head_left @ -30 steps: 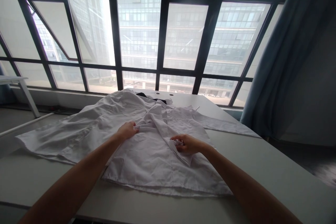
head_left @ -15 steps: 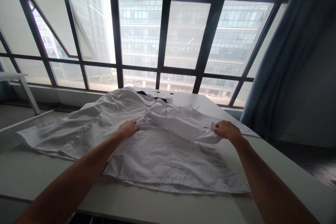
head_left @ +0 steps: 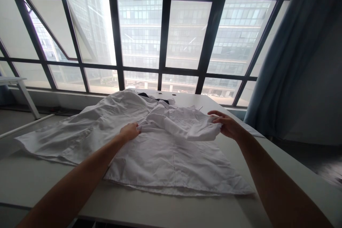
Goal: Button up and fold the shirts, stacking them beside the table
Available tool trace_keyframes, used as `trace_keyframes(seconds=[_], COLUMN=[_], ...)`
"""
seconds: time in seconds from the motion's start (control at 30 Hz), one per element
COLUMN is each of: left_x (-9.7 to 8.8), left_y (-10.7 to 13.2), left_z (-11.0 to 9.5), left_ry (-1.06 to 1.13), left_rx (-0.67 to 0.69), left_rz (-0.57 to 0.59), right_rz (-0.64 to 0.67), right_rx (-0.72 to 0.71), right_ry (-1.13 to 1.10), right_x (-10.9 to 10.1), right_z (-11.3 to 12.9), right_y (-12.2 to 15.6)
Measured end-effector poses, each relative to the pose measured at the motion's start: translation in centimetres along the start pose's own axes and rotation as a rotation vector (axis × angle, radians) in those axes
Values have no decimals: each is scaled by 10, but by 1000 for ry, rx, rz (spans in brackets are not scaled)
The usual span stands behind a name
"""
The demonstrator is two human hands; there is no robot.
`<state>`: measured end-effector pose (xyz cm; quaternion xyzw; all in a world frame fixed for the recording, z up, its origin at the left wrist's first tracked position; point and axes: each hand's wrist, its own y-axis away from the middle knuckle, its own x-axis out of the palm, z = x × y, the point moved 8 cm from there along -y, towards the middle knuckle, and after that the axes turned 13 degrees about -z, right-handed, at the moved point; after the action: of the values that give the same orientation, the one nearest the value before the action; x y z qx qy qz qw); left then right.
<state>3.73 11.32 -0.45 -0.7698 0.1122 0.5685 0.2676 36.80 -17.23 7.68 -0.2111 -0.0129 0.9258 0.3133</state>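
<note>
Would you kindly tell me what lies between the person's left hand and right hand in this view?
A raised, bunched fold of the white shirt fills the stretch between the left hand and the right hand, as the head view shows.

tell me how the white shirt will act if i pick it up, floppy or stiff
Likely very floppy: the white shirt lies in soft wrinkles, and the fold raised by the right hand sags loosely. It seems light for its size, since one hand appears to lift that fold. It may slide a little on the smooth table.
</note>
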Motion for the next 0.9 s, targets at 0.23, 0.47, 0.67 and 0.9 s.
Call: trace_keyframes(seconds=[0.23,0.47,0.67,0.9], left_x=[-6,13,15,-22], left_y=[0,-33,-62,-95], left_z=[-45,-103,-103,-54], left_ry=[-131,-89,-90,-99], left_rx=[172,327,307,168], left_rz=[-118,-187,-201,-286], right_rz=[251,366,370,485], right_rx=[377,232,132,342], right_ry=[572,785,714,410], right_x=[11,36,41,42], right_z=[-62,-61,-57,-60], right_y=[11,13,12,27])
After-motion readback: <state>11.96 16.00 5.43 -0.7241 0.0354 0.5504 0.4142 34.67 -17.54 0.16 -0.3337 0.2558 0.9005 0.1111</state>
